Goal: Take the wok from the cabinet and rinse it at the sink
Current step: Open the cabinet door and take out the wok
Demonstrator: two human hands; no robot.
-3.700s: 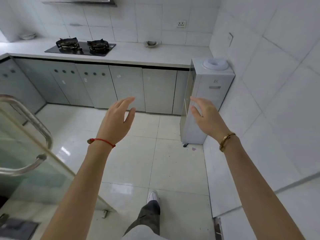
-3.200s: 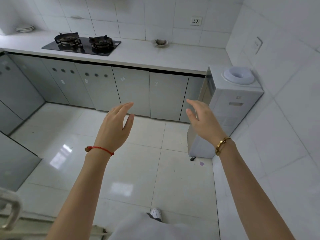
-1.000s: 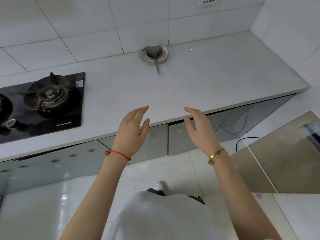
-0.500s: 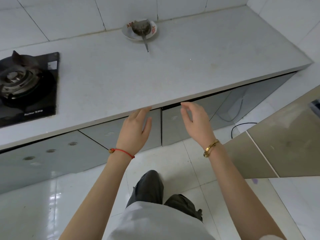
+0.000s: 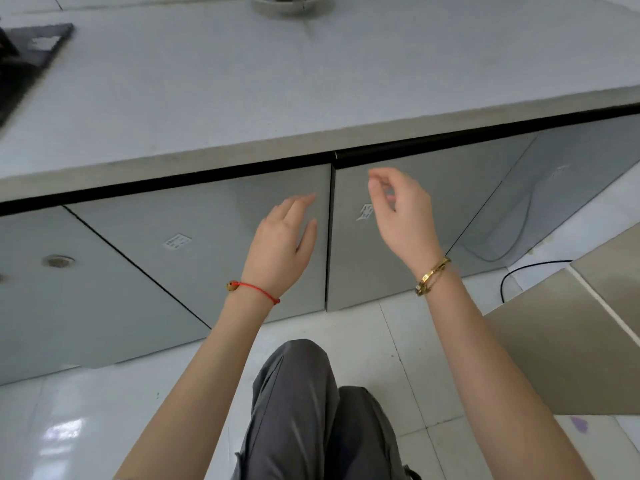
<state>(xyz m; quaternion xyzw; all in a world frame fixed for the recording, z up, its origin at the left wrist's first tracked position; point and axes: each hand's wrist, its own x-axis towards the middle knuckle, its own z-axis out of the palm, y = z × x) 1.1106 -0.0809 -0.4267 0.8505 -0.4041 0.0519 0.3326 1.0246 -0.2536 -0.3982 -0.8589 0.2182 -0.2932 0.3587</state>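
No wok and no sink are in view. Grey glossy cabinet doors run under the white counter, all closed. My left hand is open, fingers together, in front of the right edge of the middle cabinet door. My right hand hovers with curled, parted fingers in front of the upper left part of the cabinet door to the right; it holds nothing. Whether either hand touches a door I cannot tell.
The white counter overhangs the doors; a small dish sits at its back edge and the black gas hob at its left. A water dispenser top stands close at the right, with a black cable on the tiled floor.
I have walked up to the counter and bent down. Both hands have dropped from counter-edge height to the cabinet door fronts, and my right fingers have curled.
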